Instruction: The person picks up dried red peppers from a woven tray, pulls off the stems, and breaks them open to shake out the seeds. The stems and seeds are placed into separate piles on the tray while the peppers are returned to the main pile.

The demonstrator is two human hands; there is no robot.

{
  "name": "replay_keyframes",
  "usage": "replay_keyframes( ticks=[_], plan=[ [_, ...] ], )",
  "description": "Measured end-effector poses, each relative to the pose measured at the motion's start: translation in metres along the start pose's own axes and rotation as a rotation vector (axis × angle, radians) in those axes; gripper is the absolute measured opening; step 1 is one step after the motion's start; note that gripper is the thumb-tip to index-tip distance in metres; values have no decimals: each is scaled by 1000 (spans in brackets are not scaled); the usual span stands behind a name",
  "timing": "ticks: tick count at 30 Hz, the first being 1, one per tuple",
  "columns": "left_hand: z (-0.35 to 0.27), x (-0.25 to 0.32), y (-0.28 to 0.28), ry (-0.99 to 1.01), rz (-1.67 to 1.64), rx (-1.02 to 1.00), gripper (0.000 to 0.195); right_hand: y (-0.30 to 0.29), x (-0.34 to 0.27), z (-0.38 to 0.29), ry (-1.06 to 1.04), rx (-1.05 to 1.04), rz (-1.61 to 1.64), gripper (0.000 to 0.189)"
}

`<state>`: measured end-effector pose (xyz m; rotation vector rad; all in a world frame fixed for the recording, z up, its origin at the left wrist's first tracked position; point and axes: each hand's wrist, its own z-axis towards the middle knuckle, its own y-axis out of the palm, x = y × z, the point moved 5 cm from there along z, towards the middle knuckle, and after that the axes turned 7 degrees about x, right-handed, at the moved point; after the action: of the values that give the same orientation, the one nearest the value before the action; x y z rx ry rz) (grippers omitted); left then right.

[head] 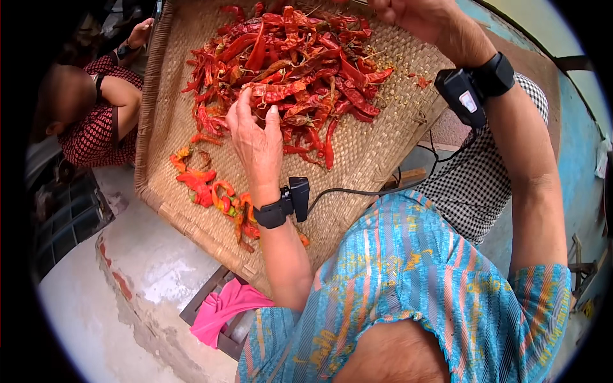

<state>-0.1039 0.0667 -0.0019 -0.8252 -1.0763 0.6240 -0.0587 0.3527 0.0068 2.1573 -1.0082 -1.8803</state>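
Observation:
A large heap of dried red chili peppers [287, 62] lies on a woven tray [345, 182]. My left hand [256, 134] is at the near side of the heap, thumb and forefinger apart, with the fingertip at a wrinkled red chili [275, 91]; whether it grips that chili is unclear. My right hand [421, 21] is raised over the tray's far right part, its fingers cut off by the picture's top edge, so what it holds cannot be seen. A smaller group of orange, red and green-tinged chilies [198, 184] lies apart at the left. Loose seeds and bits are scattered right of the heap.
Another person [105, 105] in a patterned garment sits beyond the tray's raised left rim. A pink cloth [230, 311] hangs over a dark wooden frame [203, 297] below the tray. A black cable [354, 192] runs between the devices strapped to my wrists.

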Motion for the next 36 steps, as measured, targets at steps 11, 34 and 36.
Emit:
replay_keyframes(
  ticks=[11,34,36],
  plan=[
    [-46,42,26,285,-156,-123,21,37,35,-16,-83,-444,-459,35],
    [-32,39,21,146,-211,-112,21,20,21,-5,-120,-257,-253,33],
    [-30,41,29,265,-52,-78,21,6,7,11,-65,-100,-66,30]
  ],
)
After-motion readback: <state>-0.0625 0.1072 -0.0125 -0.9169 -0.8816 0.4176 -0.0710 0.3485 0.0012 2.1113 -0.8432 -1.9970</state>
